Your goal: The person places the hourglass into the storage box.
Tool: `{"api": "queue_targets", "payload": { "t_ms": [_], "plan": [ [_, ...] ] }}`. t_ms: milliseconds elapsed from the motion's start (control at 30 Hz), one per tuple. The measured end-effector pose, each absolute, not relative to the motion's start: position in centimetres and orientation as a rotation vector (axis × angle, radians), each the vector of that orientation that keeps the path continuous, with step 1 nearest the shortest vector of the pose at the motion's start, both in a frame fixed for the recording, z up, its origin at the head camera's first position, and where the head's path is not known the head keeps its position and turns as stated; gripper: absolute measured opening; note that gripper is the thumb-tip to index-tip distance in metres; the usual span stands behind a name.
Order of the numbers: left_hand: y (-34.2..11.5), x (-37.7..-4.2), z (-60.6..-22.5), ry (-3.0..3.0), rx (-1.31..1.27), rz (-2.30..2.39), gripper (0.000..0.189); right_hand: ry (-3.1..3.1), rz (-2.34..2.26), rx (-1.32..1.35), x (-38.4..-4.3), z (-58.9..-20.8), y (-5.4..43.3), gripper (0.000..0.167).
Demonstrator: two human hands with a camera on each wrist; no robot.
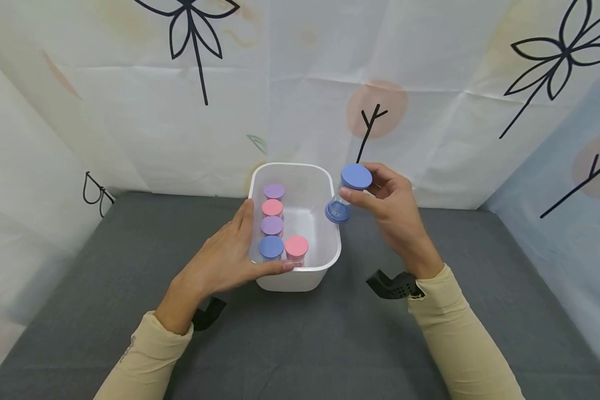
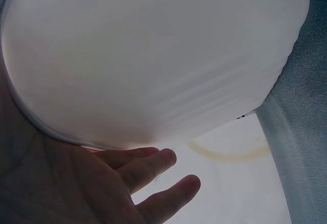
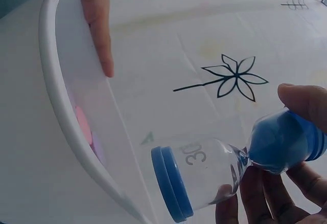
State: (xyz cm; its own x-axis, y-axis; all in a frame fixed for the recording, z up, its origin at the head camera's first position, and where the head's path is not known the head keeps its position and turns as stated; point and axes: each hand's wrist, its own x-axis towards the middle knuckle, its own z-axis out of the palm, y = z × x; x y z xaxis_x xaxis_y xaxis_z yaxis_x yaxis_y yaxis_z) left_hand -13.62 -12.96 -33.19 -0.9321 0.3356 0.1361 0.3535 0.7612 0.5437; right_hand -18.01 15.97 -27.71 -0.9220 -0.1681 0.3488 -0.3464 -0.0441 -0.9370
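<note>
A sand timer [image 1: 356, 176] with blue end caps is tilted in my right hand [image 1: 392, 208], beside the right rim of a white plastic bin [image 1: 290, 282]. Thumb and fingers grip it around the bulb nearer my palm, which holds blue sand in the right wrist view; the clear bulb [image 3: 204, 168] reads "30". My left hand [image 1: 222, 258] rests against the bin's near left corner, fingers straight along the outer wall and thumb along the front rim. Inside stand purple [image 1: 274, 191], pink [image 1: 296, 245] and blue [image 1: 271, 246] capped timers, mostly in a row at the left.
Dark grey cloth [image 1: 305, 344] covers the table under the bin. A white patterned sheet [image 1: 300, 111] hangs close behind it, with more sheeting at both sides. A black strap [image 1: 392, 285] sits at the right wrist.
</note>
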Motion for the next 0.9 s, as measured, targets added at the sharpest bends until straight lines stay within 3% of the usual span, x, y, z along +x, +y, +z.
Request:
{"api": "queue_targets", "payload": {
  "t_ms": [267, 900],
  "plan": [
    [-13.1, -13.7, -33.2, -2.912, -0.588, -0.943, 0.136, -2.316, 2.058, 0.717, -20.0, -28.2, 13.5, 0.041],
    [-13.1, -13.7, -33.2, -2.927, -0.583, -0.922, 0.137, -2.858, 1.719, 0.768, -23.0, -28.7, 10.6, 0.043]
  ]
}}
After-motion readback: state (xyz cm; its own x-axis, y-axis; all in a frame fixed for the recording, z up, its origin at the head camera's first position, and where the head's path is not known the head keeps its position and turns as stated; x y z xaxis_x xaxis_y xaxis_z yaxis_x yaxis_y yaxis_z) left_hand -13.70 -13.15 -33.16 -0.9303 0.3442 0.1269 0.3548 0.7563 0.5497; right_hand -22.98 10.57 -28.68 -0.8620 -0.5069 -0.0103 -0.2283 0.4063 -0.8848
